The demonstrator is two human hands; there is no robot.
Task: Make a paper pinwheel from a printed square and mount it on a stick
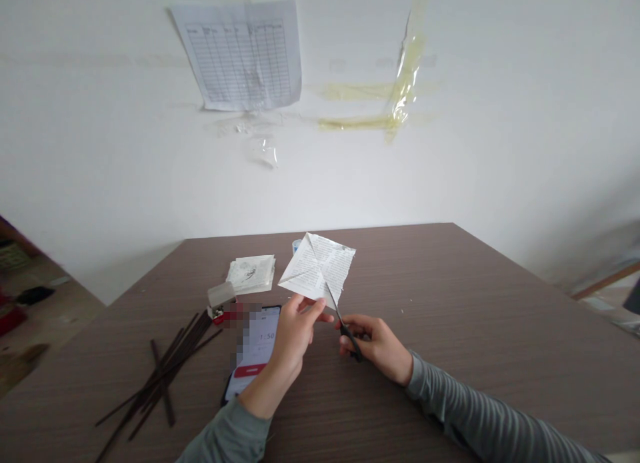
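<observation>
A square of printed paper (313,266) with diagonal creases is held up above the table. My left hand (299,326) pinches its lower edge between thumb and fingers. In my right hand (377,343) is a pair of black-handled scissors (351,342), with fingers in the loops. The blades reach up to the paper's lower corner and lie along a crease; whether they have cut into it I cannot tell. Left of the paper, a stack of similar paper squares (251,274) lies on the table. Partly behind the held square stands a small roll of tape (297,245).
A phone (260,343) showing a timer lies by my left forearm. Thin dark sticks (165,376) are heaped at the left, near a small open box (220,303). The brown table (475,343) meets a white wall with a taped printed sheet (245,56).
</observation>
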